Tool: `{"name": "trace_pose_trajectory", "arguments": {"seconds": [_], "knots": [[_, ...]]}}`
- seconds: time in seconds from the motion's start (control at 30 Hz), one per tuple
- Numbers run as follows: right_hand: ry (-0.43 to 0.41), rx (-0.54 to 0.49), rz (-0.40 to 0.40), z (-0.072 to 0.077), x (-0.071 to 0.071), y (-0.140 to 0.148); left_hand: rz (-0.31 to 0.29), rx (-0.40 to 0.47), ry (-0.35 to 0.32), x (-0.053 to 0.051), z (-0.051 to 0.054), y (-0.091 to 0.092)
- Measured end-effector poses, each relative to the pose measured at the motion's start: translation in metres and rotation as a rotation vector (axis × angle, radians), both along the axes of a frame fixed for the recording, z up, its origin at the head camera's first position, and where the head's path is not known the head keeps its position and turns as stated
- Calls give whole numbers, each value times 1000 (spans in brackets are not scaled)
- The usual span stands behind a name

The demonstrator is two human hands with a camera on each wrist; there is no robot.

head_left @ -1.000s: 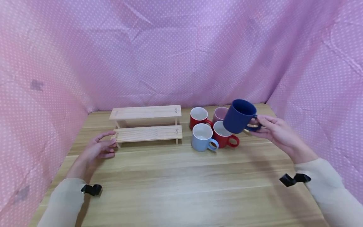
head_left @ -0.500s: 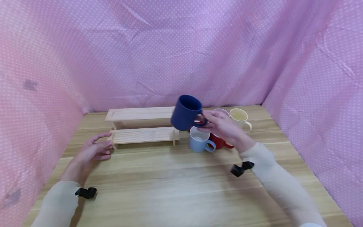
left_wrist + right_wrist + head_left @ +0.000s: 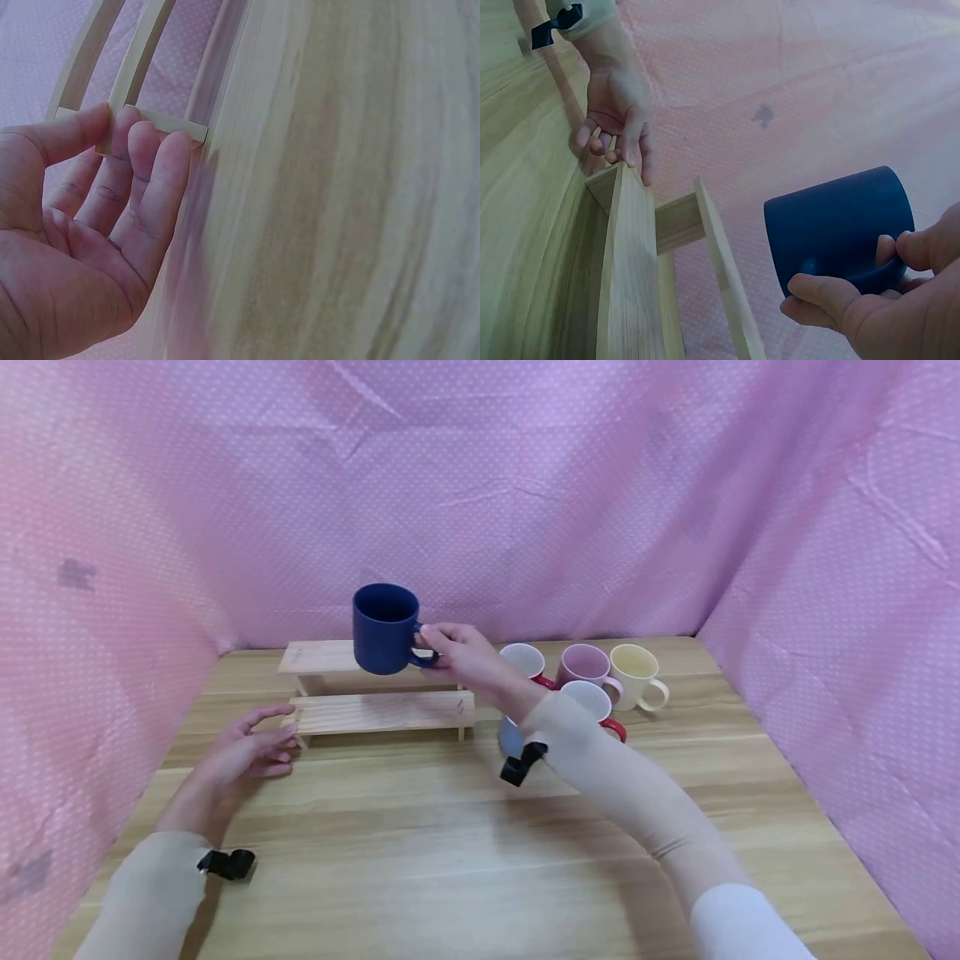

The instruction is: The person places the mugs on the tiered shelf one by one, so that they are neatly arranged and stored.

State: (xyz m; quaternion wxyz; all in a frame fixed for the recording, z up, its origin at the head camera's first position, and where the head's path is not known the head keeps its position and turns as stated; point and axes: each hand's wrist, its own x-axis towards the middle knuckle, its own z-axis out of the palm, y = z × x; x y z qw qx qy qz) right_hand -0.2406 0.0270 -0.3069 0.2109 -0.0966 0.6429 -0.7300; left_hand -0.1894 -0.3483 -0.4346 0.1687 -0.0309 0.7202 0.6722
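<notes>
A dark blue mug (image 3: pixel 384 631) hangs upright in the air above the back wooden shelf (image 3: pixel 322 656). My right hand (image 3: pixel 468 660) pinches its handle between thumb and fingers, seen closely in the right wrist view, where the blue mug (image 3: pixel 840 225) is clear of the boards. At the far left, my left hand (image 3: pixel 243 752) holds the end of the lower front shelf (image 3: pixel 382 712). The left wrist view shows the thumb and fingertips of that hand (image 3: pixel 97 210) around the shelf's end, the leg close to the fingers.
Right of the shelves stand a red mug with white inside (image 3: pixel 522 657), a pink mug (image 3: pixel 585 663), a yellow mug (image 3: pixel 634 675) and another red mug (image 3: pixel 587 700). A light blue mug (image 3: pixel 512 739) is mostly hidden by my right forearm. Pink dotted cloth (image 3: pixel 480 510) surrounds the table.
My right hand has carried the blue mug leftward from above the other mugs to above the back shelf. The yellow mug has come into sight. My left hand has stayed at the shelf end.
</notes>
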Motion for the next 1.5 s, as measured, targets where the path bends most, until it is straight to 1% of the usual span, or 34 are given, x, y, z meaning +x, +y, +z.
{"name": "trace_pose_trajectory", "arguments": {"seconds": [0.1,0.23,0.3,0.43,0.57,0.7,0.8,1.03,1.17,1.27,1.37,1.5], "knots": [[-3,31,3,-1,-9,-22,6,9,-9,-2,-1,1],[23,68,4,-3,-19,-50,8,5,-15,-2,-2,0],[36,88,5,-2,-21,-62,6,0,-16,-2,-2,0],[35,109,4,0,-25,-84,14,-4,-17,-1,-1,0],[48,133,0,-2,-27,-101,17,-15,-18,-1,0,0],[54,117,-31,-6,-29,-114,21,-23,-18,-3,1,0],[64,97,-53,-9,-31,-121,23,-23,-19,-4,0,0],[95,95,-84,-15,-32,-131,13,-45,-23,-4,0,-1],[88,65,-119,-19,-33,-132,5,-48,-23,-6,2,-1],[89,46,-137,-24,-33,-134,-1,-45,-10,-6,2,-1],[110,59,-142,-30,-33,-136,-2,-45,0,-4,1,-3],[135,87,-145,-37,-32,-134,-1,-27,-15,-5,-3,-2]]}}
